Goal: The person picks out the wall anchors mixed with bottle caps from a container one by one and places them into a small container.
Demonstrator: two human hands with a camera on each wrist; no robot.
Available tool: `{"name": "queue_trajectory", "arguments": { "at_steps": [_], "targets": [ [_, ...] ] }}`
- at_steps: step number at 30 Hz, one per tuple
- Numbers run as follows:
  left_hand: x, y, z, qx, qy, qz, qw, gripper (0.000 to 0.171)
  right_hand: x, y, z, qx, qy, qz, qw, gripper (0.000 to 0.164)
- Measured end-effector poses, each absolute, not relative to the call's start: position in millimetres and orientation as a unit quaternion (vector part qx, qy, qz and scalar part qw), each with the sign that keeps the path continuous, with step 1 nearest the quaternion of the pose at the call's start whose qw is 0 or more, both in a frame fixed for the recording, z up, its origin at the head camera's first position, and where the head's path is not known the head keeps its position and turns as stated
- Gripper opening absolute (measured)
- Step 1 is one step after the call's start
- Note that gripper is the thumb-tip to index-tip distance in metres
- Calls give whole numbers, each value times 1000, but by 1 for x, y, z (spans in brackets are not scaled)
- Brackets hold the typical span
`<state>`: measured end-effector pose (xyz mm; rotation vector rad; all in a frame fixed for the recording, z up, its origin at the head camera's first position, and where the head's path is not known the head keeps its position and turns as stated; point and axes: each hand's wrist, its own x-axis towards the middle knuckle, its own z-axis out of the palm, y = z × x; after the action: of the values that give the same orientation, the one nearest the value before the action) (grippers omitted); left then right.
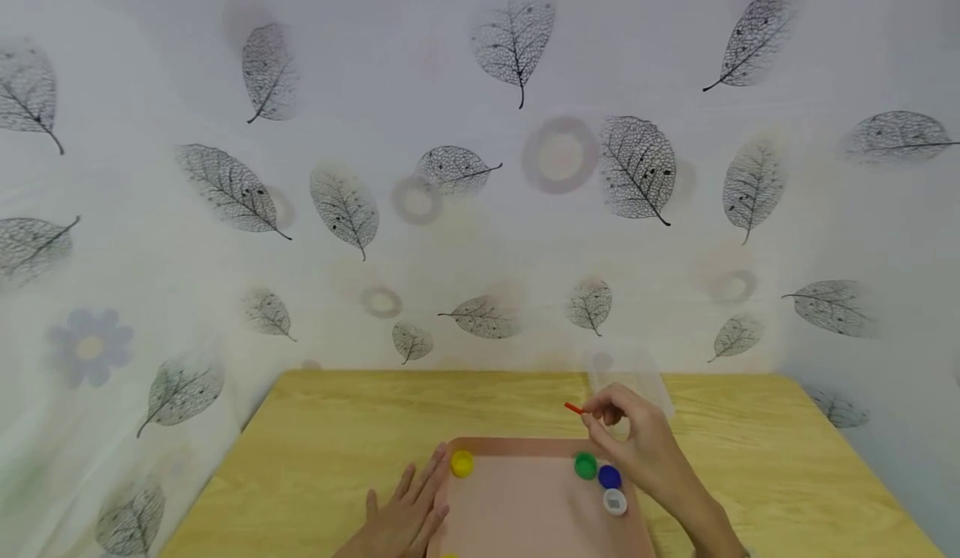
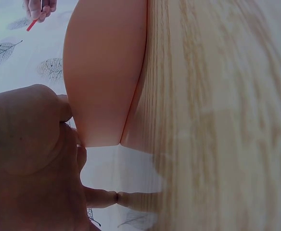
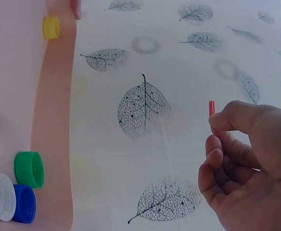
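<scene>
My right hand [image 1: 633, 437] pinches a short, thin red stick [image 1: 573, 408] between thumb and forefinger, raised over the far right corner of a pink tray [image 1: 525, 508]. In the right wrist view the stick [image 3: 211, 108] points up from the fingertips, the other fingers curled below. My left hand [image 1: 405, 512] lies with fingers spread along the tray's left side. Inside the tray, a green cap [image 1: 586, 465], a blue cap [image 1: 610, 477] and a white cap [image 1: 615, 502] sit together at the right. A yellow cap [image 1: 462, 463] is in the far left corner.
The tray stands on a wood-grain table [image 1: 337, 424]. A clear plastic piece [image 1: 660, 391] lies behind my right hand at the table's back. Another yellow item [image 1: 450, 555] just shows at the bottom edge. A leaf-patterned white sheet [image 1: 465, 241] hangs behind the table.
</scene>
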<state>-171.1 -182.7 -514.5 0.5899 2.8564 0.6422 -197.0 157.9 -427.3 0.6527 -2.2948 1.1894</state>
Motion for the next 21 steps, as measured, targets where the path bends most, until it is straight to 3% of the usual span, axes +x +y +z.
{"name": "queue_trajectory", "arguments": {
  "at_steps": [13,21],
  "targets": [
    [-170,-184,-516,197,952,220,75,60,-205,175,-425,216,-831,440,261,23],
    [-171,-184,-517,188,951,231,86,59,-210,178,-435,194,-837,449,247,17]
  ]
}}
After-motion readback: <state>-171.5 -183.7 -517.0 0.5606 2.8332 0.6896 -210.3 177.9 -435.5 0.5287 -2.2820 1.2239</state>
